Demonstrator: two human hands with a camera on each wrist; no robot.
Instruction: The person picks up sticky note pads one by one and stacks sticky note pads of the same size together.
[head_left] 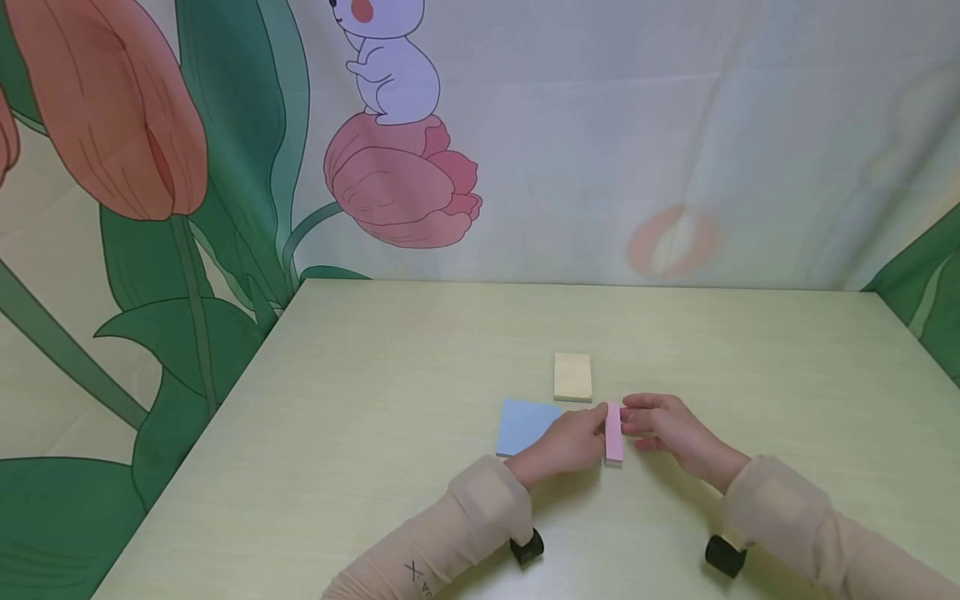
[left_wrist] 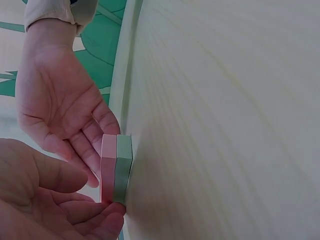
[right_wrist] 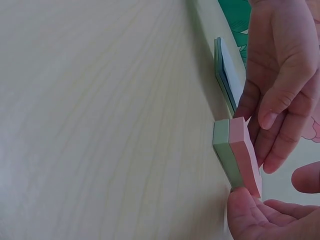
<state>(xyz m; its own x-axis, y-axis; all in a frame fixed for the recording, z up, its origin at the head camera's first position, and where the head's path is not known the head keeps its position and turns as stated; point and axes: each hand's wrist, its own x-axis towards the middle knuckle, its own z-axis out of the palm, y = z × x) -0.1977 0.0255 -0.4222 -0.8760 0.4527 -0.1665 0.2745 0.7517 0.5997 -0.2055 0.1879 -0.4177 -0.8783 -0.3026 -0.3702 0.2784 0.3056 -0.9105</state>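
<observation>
A narrow pink sticky-note pad (head_left: 613, 435) lies on a green pad of similar outline; both wrist views show the green pad (left_wrist: 123, 162) underneath. On its left side, the fingertips of my left hand (head_left: 573, 442) touch the stack, with the thumb held apart in the left wrist view. From the other side my right hand (head_left: 675, 429) reaches in with fingers nearly straight, fingertips against the stack's edge. A square blue pad (head_left: 523, 423) lies partly hidden behind my left hand. Beyond sits a pale yellow pad (head_left: 573, 377).
The pale wood-grain table (head_left: 375, 375) runs back to a hanging cloth (head_left: 570, 167) printed with tulips and a white animal. Black wrist devices (head_left: 527, 547) hang below both sleeves. In the right wrist view, the blue pad (right_wrist: 229, 75) has darker layers beneath it.
</observation>
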